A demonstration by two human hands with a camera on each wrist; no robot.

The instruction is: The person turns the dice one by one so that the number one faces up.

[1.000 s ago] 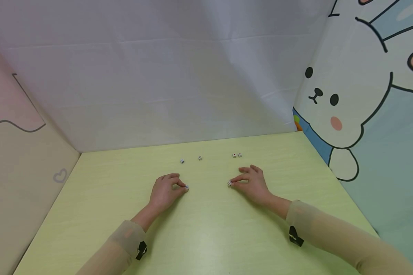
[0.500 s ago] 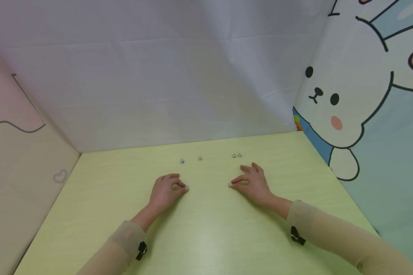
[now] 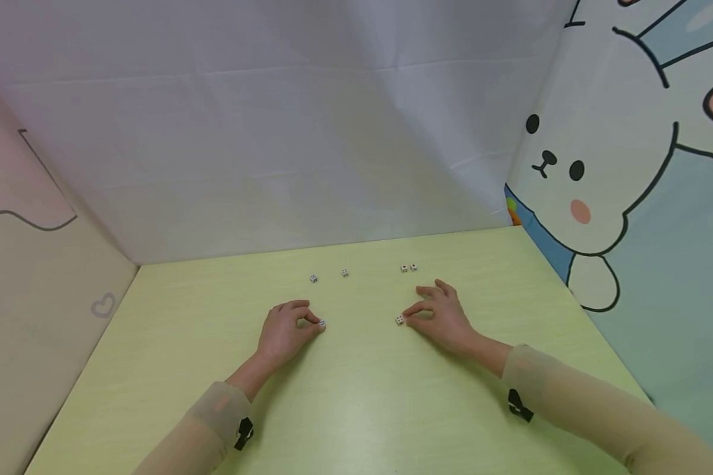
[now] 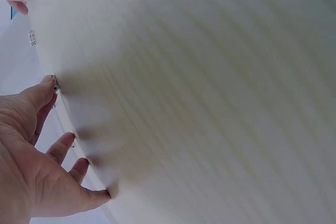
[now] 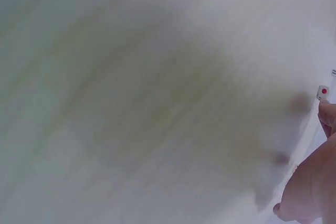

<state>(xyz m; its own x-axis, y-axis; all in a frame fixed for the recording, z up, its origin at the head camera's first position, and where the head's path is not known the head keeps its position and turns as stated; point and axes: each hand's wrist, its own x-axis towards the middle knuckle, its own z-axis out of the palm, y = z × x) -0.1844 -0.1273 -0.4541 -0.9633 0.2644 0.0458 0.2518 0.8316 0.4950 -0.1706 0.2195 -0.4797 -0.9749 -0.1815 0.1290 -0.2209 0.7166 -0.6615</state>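
Observation:
My left hand (image 3: 286,331) pinches a small white die (image 3: 323,324) between thumb and index finger, low at the table top. In the left wrist view, the thumb partly covers this die (image 4: 55,83). To the right, another white die (image 3: 399,320) lies on the table beside the fingertips of my right hand (image 3: 441,321). This die is almost fully visible, its red pip showing in the right wrist view, where the right thumb (image 5: 326,109) is at its edge. The right thumb and index finger look loosened from it; whether they still touch it is hard to tell.
Farther back on the pale yellow-green table (image 3: 356,396) lie a die (image 3: 313,278) and a second die (image 3: 344,272), set apart. A close pair has a left die (image 3: 404,268) and a right die (image 3: 414,267). A white sheet (image 3: 309,152) rises behind the table.
The right hand's die has shifted slightly to the right and nearer. The right fingertips have drawn back from it, uncovering more of it. My left hand and its die stay in place.

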